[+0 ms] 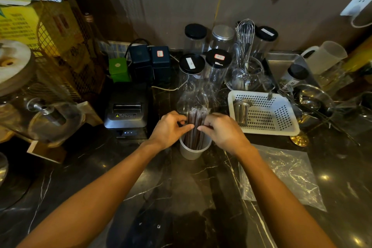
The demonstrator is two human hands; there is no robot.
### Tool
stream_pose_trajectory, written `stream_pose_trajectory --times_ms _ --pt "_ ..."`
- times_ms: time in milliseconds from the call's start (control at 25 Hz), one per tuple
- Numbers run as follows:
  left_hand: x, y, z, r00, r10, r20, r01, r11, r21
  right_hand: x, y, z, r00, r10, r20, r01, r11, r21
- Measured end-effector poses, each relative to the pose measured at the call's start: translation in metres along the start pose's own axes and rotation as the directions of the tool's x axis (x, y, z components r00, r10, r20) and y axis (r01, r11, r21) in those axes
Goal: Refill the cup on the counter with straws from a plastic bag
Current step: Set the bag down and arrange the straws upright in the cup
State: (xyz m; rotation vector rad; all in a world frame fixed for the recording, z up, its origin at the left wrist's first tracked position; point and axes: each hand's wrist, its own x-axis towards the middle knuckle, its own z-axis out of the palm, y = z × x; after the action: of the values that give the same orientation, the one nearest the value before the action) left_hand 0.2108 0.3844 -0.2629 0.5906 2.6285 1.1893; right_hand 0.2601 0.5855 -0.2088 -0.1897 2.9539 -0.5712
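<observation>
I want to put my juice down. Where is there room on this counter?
The dark counter in front of the receipt printer, left of the cup, is bare. So is the near strip between the two arms. The back is crowded with jars and the white basket; a plastic bag covers the right.

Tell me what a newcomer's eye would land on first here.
First, the left hand and right hand meeting mid-frame, both pinching dark wrapped straws that stand in a white cup on the marble counter. Next, the clear plastic bag lying flat to the right.
</observation>
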Motion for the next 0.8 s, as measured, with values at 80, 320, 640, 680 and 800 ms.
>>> stream_pose_trajectory --times_ms 80,320,640,680,800 --pt "0.001 0.000 -0.002 1.000 -0.001 0.024 0.000 1.000 0.027 0.002 0.003 0.006 0.999 0.033 -0.009 -0.034 0.999 -0.038" --pt "-0.002 -0.010 -0.006 0.998 0.031 0.064 -0.032 0.999 0.015 -0.005 0.016 0.018 0.979 0.204 0.011 -0.204 0.971 0.126" --pt "0.001 -0.007 0.006 1.000 -0.029 0.007 0.029 0.998 0.050 -0.004 0.009 0.025 0.959 0.284 -0.010 -0.268 0.914 0.306" --pt "0.001 -0.008 0.006 0.999 -0.032 0.014 0.032 0.999 0.041 -0.003 0.010 0.027 0.957 0.289 -0.021 -0.267 0.909 0.321" --pt "-0.002 -0.011 0.005 0.999 -0.026 0.040 0.026 1.000 0.001 -0.002 0.014 0.033 0.958 0.286 -0.019 -0.263 0.904 0.337"
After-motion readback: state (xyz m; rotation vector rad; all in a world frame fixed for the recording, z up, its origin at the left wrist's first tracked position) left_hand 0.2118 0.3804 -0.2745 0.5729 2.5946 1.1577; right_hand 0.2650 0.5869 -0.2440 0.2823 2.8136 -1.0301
